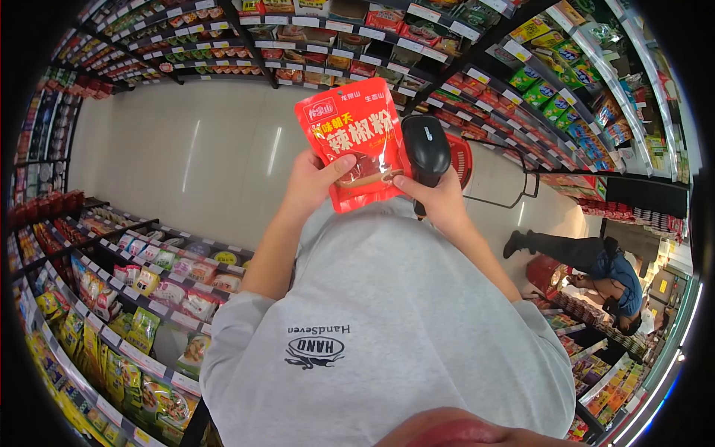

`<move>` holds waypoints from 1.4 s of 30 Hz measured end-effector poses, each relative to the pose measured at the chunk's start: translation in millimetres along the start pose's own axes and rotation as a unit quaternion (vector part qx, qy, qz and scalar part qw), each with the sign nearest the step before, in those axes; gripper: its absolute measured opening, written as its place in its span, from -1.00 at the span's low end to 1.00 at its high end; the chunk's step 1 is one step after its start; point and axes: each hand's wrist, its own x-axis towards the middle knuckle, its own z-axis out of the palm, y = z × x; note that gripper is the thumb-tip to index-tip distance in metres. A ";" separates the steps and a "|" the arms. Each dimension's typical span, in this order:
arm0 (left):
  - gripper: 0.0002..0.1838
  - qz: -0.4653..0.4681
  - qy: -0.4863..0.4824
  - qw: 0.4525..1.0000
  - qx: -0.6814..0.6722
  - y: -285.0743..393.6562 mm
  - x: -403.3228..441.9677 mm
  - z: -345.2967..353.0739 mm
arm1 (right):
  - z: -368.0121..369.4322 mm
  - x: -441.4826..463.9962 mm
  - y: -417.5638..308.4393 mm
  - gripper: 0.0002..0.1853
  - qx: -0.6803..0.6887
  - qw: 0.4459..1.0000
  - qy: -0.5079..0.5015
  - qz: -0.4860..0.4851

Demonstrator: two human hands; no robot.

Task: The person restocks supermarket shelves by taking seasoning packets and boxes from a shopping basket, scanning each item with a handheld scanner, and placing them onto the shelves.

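Note:
Upright in front of my chest is a red chili powder packet (365, 119) with white Chinese lettering and a see-through window low on its face. My left hand (316, 179) is closed on the packet's lower left side, thumb across the front. The fingers behind it are hidden. At the packet's lower right edge, my right hand (439, 197) presses its thumb on the front. That same hand also grips a black handheld barcode scanner (427, 153), whose head sticks up beside the packet.
Behind the scanner, a red basket (463, 160) with a dark metal frame (514, 195) stands on the floor. Shelves of bagged goods (141, 328) line the near left, and more packets (544, 93) fill shelves opposite. At right, a person in dark clothes (596, 257) bends by a red container (546, 276).

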 end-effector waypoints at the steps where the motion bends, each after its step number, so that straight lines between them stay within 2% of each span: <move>1: -0.66 -0.003 0.002 1.000 -0.001 0.0 0.3 0.0 | 1.3 -0.3 -1.6 -0.58 0.012 1.000 0.003 -0.008; 4: -0.65 -0.009 0.013 1.000 -0.001 -1.0 0.9 -0.9 | -3.8 5.1 3.2 -0.56 -0.045 0.999 0.013 0.016; 7: -0.65 -0.008 0.013 1.000 0.016 -4.2 3.4 -4.3 | 1.1 6.1 -6.7 -0.52 -0.037 0.999 0.017 0.034; 8: -0.66 -0.009 0.024 1.000 -0.014 -4.4 4.1 -3.7 | 3.2 6.4 -4.9 -0.52 -0.037 0.998 0.018 0.038; 10: -0.67 -0.011 0.036 0.998 -0.046 -6.3 6.5 -3.6 | 7.3 8.9 -2.7 -0.51 -0.031 0.999 0.033 -0.018; 12: -0.67 -0.049 0.031 0.992 -0.114 -8.7 10.0 -4.6 | 7.8 11.4 -2.3 -0.50 -0.032 0.999 0.026 -0.026; 14: -0.66 -0.052 0.038 0.993 -0.094 -11.3 14.6 -2.6 | 8.2 11.7 -0.5 -0.49 -0.032 0.999 0.019 -0.034; 17: -0.63 -0.081 0.061 0.991 -0.091 -22.9 25.7 -10.2 | 14.0 10.1 4.6 -0.50 -0.074 0.995 -0.007 -0.060; 19: -0.61 -0.108 0.079 0.985 -0.110 -31.2 33.4 -13.9 | 23.1 7.3 -4.7 -0.47 -0.175 0.977 -0.086 -0.091; 21: -0.57 -0.101 0.105 0.953 -0.267 -32.2 36.2 -10.8 | 31.8 2.9 -16.8 -0.45 -0.194 0.971 -0.130 -0.052; 22: -0.59 -0.060 -0.093 0.935 -0.336 -39.2 34.9 -33.0 | 31.0 2.4 -13.2 -0.47 -0.173 0.965 -0.182 -0.070; 23: -0.67 -0.026 -0.170 0.894 -0.415 -41.8 34.4 -32.2 | 29.4 3.7 -9.9 -0.49 -0.151 0.956 -0.233 -0.090; 25: -0.77 -0.002 -0.253 0.827 -0.501 -40.3 46.1 -36.0 | 22.2 5.4 -2.5 -0.51 -0.125 0.961 -0.235 -0.075; 27: -0.80 0.004 -0.210 0.838 -0.504 -29.3 42.0 -32.1 | 13.9 11.6 -0.5 -0.56 -0.089 0.963 -0.250 0.055; 29: -0.82 0.010 -0.166 0.846 -0.507 -26.8 42.4 -32.5 | 17.3 12.9 -13.5 -0.60 -0.085 0.961 -0.250 0.078; 31: -0.86 0.031 -0.220 0.819 -0.530 -28.6 46.3 -36.8 | 29.7 12.6 -31.0 -0.63 -0.135 0.960 -0.205 0.137; 32: -0.86 0.028 -0.195 0.829 -0.523 -21.3 42.6 -33.7 | 29.5 15.4 -31.2 -0.63 -0.135 0.959 -0.205 0.140; 34: -0.83 0.029 -0.215 0.819 -0.531 -26.2 46.4 -39.3 | 27.6 24.8 -31.1 -0.61 -0.180 0.929 -0.231 0.227; 36: -0.79 0.032 -0.235 0.809 -0.538 -30.2 51.8 -44.3 | 23.5 30.5 -17.5 -0.62 -0.150 0.935 -0.239 0.215; 38: -0.77 0.034 -0.215 0.836 -0.504 -32.6 54.5 -48.5 | 20.1 35.0 -8.4 -0.63 -0.122 0.939 -0.250 0.203; 39: -0.69 -0.013 -0.134 0.861 -0.491 -33.4 50.9 -51.1 | 18.0 36.6 -7.5 -0.64 -0.113 0.954 -0.205 0.190; 40: -0.65 -0.098 -0.010 0.929 -0.356 -30.6 48.3 -57.2 | 15.1 38.8 -9.2 -0.66 -0.105 0.966 -0.159 0.176; 41: -0.61 -0.178 0.113 0.955 -0.207 -19.8 46.9 -56.7 | 10.5 41.0 -13.2 -0.66 -0.110 0.964 -0.163 0.178; 42: -0.60 -0.153 0.200 0.949 -0.190 -27.5 54.6 -52.1 | 4.7 43.1 -18.3 -0.68 -0.085 0.965 -0.166 0.183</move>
